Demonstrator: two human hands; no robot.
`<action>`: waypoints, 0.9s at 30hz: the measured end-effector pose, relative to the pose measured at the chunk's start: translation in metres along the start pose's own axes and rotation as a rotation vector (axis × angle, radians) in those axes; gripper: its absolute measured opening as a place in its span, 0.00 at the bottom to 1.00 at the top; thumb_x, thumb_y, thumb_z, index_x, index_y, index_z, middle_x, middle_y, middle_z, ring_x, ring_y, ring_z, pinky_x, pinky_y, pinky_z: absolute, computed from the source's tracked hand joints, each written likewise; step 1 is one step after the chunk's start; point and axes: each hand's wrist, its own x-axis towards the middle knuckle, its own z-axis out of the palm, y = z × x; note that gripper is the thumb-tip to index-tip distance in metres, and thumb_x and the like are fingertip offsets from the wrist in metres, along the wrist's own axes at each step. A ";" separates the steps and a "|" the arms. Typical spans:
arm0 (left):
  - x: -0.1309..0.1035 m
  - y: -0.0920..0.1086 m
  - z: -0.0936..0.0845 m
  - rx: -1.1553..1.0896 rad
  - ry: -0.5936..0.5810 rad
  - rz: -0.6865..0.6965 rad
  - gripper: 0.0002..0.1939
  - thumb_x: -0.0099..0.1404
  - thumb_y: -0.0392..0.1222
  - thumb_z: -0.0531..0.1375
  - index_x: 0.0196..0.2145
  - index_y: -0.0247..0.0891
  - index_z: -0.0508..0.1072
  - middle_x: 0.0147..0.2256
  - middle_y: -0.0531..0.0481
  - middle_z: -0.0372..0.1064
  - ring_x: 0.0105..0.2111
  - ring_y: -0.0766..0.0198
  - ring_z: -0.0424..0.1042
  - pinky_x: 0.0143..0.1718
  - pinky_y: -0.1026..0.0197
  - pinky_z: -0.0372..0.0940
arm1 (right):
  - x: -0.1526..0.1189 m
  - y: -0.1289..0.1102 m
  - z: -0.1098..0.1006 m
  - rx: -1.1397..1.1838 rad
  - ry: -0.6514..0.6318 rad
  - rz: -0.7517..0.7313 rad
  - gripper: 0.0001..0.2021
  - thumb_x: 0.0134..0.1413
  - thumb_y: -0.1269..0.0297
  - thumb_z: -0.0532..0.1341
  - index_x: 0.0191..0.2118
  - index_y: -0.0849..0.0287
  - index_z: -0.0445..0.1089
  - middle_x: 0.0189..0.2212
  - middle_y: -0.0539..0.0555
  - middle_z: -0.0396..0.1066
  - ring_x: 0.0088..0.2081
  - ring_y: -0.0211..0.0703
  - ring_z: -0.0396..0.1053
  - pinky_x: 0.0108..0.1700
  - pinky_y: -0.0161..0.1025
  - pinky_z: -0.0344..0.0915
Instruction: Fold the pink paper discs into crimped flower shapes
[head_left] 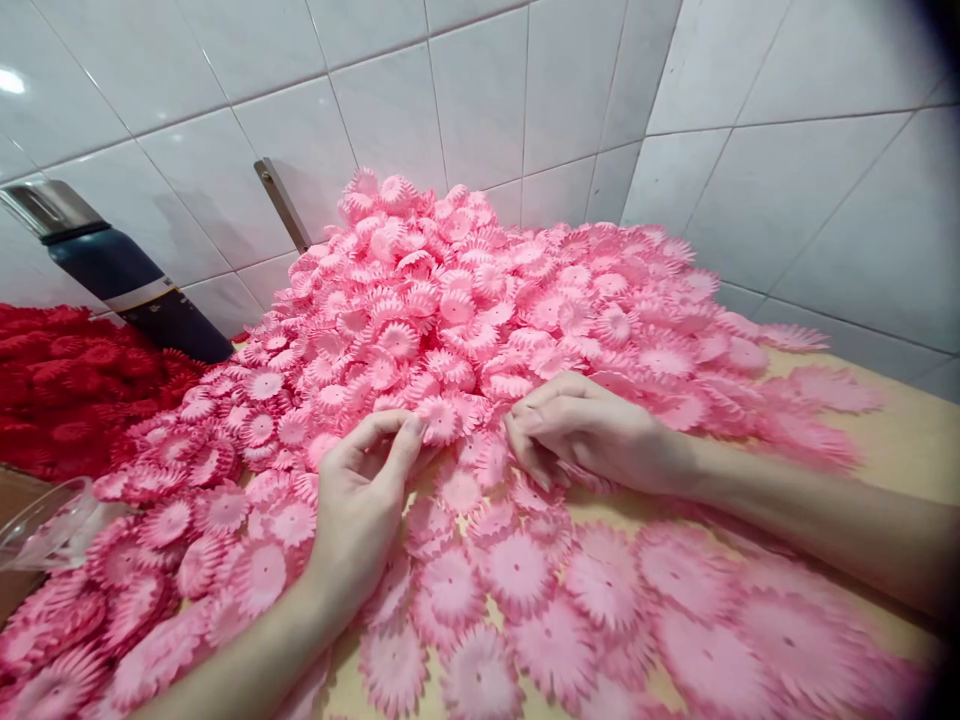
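Between the thumb and forefinger of my left hand is a small pink fringed petal disc, a flower-shaped piece with notched edges. My right hand is just to its right, with the fingers curled and pinched together. Whatever those fingers hold, if anything, is hidden from view. Around and beneath both hands lie loose pink petal discs, many with a small hole in the centre. A tall heap of the same pink discs rises right behind my hands.
A dark blue flask with a metal lid leans at the left beside a red pile of similar pieces. A clear plastic cup lies at the left edge. White tiled walls close off the yellowish tabletop; a metal strip stands against them.
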 end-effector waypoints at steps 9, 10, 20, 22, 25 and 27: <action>-0.008 0.017 0.004 0.304 -0.197 0.219 0.07 0.63 0.36 0.62 0.35 0.43 0.81 0.39 0.48 0.71 0.40 0.64 0.71 0.39 0.67 0.68 | 0.003 -0.001 0.010 -0.262 0.073 0.040 0.13 0.42 0.63 0.72 0.28 0.60 0.67 0.23 0.46 0.65 0.24 0.31 0.61 0.25 0.30 0.58; -0.009 0.017 0.004 0.300 -0.232 0.219 0.08 0.63 0.35 0.62 0.37 0.44 0.81 0.39 0.48 0.70 0.40 0.64 0.71 0.39 0.67 0.68 | 0.003 -0.001 0.010 -0.274 0.081 0.043 0.13 0.43 0.64 0.72 0.29 0.60 0.67 0.23 0.46 0.66 0.24 0.31 0.62 0.26 0.30 0.58; -0.007 0.012 0.004 0.229 -0.123 0.191 0.08 0.63 0.34 0.63 0.36 0.44 0.81 0.37 0.51 0.74 0.38 0.68 0.72 0.39 0.71 0.68 | 0.003 -0.007 0.013 -0.208 0.081 0.068 0.09 0.53 0.66 0.62 0.25 0.59 0.64 0.17 0.46 0.63 0.20 0.32 0.61 0.24 0.32 0.57; -0.006 0.011 0.004 0.222 -0.073 0.178 0.07 0.63 0.33 0.63 0.35 0.43 0.81 0.36 0.51 0.76 0.37 0.68 0.73 0.40 0.69 0.68 | 0.003 -0.006 0.012 -0.142 0.099 0.081 0.10 0.52 0.68 0.59 0.22 0.58 0.60 0.15 0.46 0.62 0.19 0.34 0.62 0.23 0.33 0.56; -0.005 0.008 0.003 0.198 0.013 0.152 0.05 0.62 0.36 0.64 0.35 0.41 0.81 0.36 0.51 0.77 0.38 0.67 0.74 0.42 0.67 0.68 | 0.003 -0.001 0.009 -0.057 0.141 0.071 0.09 0.47 0.70 0.55 0.20 0.58 0.57 0.17 0.47 0.62 0.19 0.33 0.60 0.22 0.34 0.53; -0.005 0.006 0.002 0.170 0.057 0.128 0.05 0.62 0.39 0.64 0.37 0.42 0.80 0.36 0.51 0.77 0.39 0.65 0.74 0.43 0.66 0.68 | 0.002 0.001 0.007 -0.036 0.126 0.050 0.10 0.46 0.71 0.55 0.18 0.58 0.56 0.17 0.47 0.60 0.18 0.33 0.57 0.21 0.35 0.51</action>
